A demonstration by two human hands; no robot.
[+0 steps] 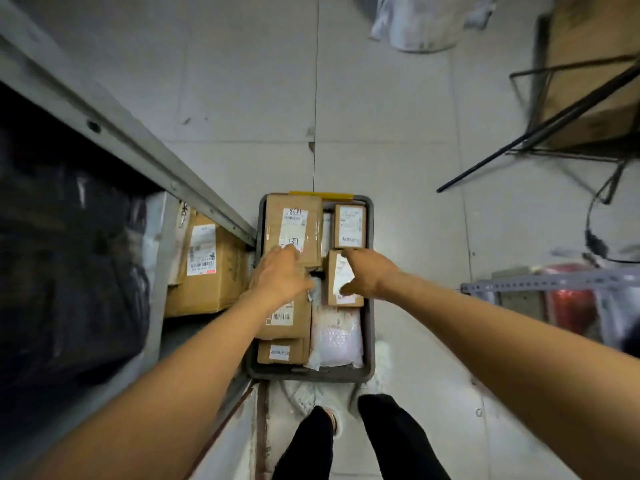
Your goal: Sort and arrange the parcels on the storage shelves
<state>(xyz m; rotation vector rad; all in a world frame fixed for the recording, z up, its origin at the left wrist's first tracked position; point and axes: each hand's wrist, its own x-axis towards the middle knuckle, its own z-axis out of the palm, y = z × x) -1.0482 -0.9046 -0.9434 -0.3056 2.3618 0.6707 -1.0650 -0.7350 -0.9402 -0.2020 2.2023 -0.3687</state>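
1. Parcels fill a grey crate (pixel 311 374) on the floor. The small cardboard box (pixel 337 271) sits mid-crate towards the right, with its long axis running near to far and its label facing up.
2. The right hand (pixel 369 275) holds that box, thumb at the near end and fingers hooked over the far end.
3. The left hand (pixel 277 275) lies with loose, spread fingers on the large box (pixel 294 223) at the crate's far left and grips nothing.
4. Crowding the small box are another small carton (pixel 349 226) just beyond it, a pale bubble mailer (pixel 337 337) on its near side and a flat carton (pixel 284 318) under the left wrist.
5. A grey shelf frame (pixel 121 133) runs along the left, close against the crate. A labelled carton (pixel 207 271) and a black bag (pixel 69 254) sit on the shelving.
6. The hands hide where the boxes meet. Label print is too blurred to read, and so are the things at the right edge.
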